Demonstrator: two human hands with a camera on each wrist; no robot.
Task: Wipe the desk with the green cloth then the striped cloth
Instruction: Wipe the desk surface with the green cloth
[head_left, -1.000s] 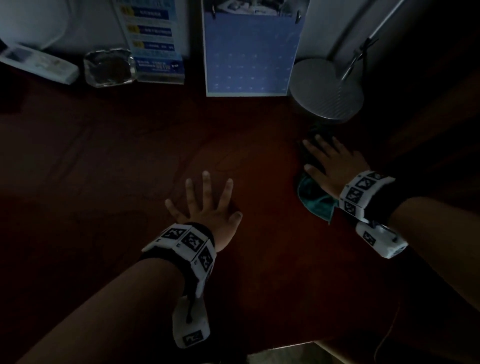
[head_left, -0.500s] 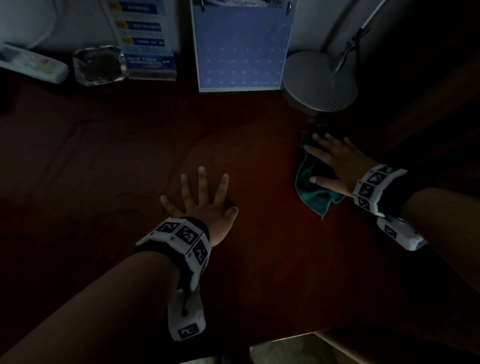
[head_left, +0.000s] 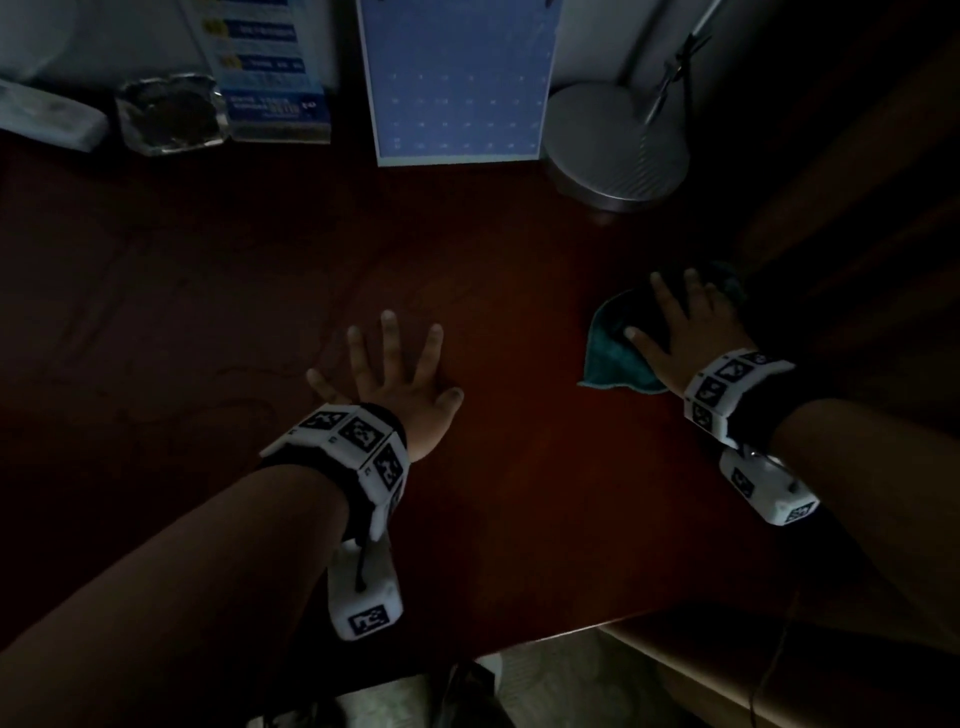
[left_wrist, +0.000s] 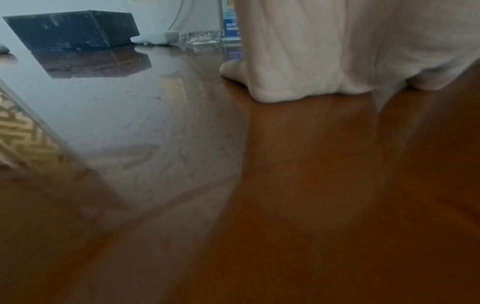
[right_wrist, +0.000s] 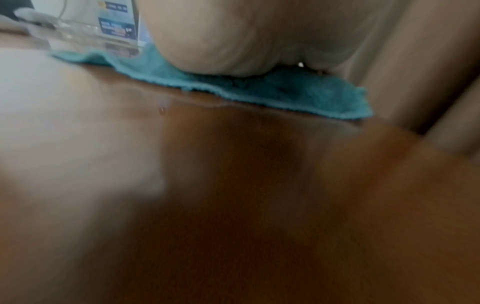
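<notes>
Pressing down flat, right hand (head_left: 691, 338) sits on top of the green cloth (head_left: 615, 358), fingers straight and spread, nothing gripped; cloth sticks out from under the palm toward the left and near side, a bit showing past the fingertips too. Right wrist view, blurred: heel of the hand touching the cloth (right_wrist: 285, 92), cloth edge lying flat on the desk (right_wrist: 233, 205). Cloth is on the right part of the desk (head_left: 519, 467), nearer the person than the round lamp base (head_left: 618, 140), apart from it. Left hand (head_left: 400, 384) well apart to the left, palm down on bare desk, fingers straight and fanned, holding nothing; left wrist view shows the fingers (left_wrist: 285, 61) planted on the surface. Cloth: teal-green, fuzzy terry nap, crumpled, wavy hemmed edge, one corner pointing toward the near edge. Desk: dark reddish-brown wood, glossy, reflective, faint smears in the left wrist view. Lamp base is a ribbed grey metal disc with a thin rod. Along the back: blue calendar (head_left: 457, 83) upright, chunky clear glass ashtray (head_left: 171, 114), blue printed card stand (head_left: 270, 73), pale remote (head_left: 47, 119). Striped cloth not seen in any view.
</notes>
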